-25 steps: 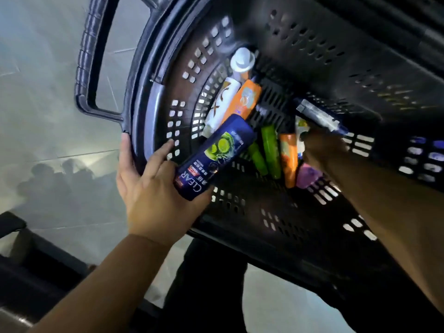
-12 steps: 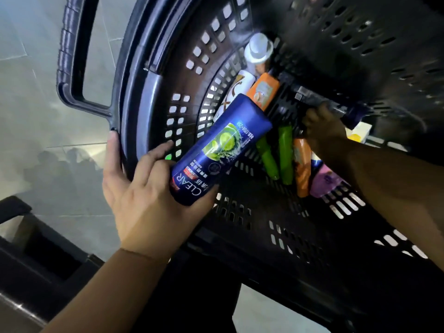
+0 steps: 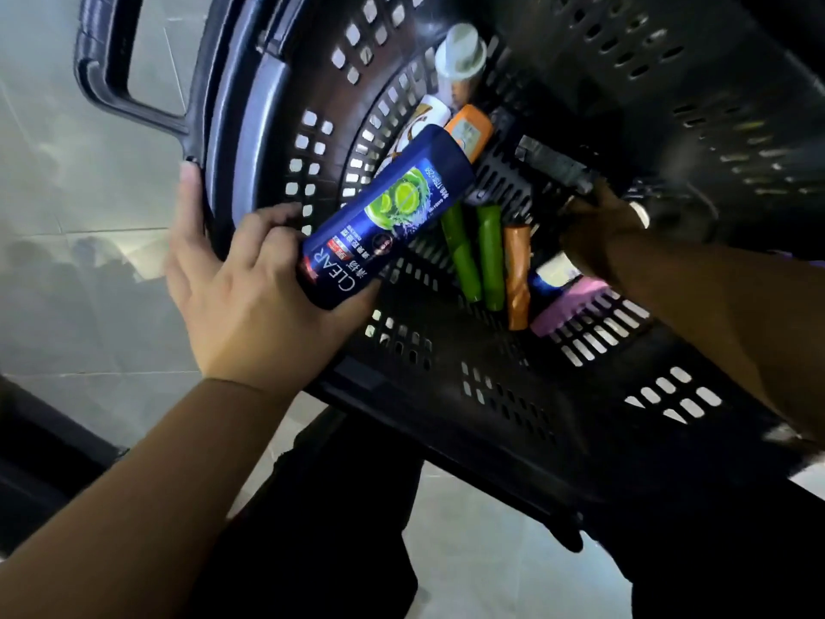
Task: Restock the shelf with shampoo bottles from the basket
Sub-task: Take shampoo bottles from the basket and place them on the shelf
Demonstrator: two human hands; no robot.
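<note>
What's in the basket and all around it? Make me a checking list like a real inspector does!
Surface: black slotted basket, things lying on its bottom.
Job's things: blue CLEAR shampoo bottle out in hand; white-capped bottle and orange bottle lie inside. No shelf in view.
Clutter: green tubes, orange tube, pink item.
Grips: left hand holds the blue bottle, one finger on the basket rim; right hand reaches inside, grip too dark and blurred to tell.
Cables: nothing seen.
Surroundings: grey floor tiles.
</note>
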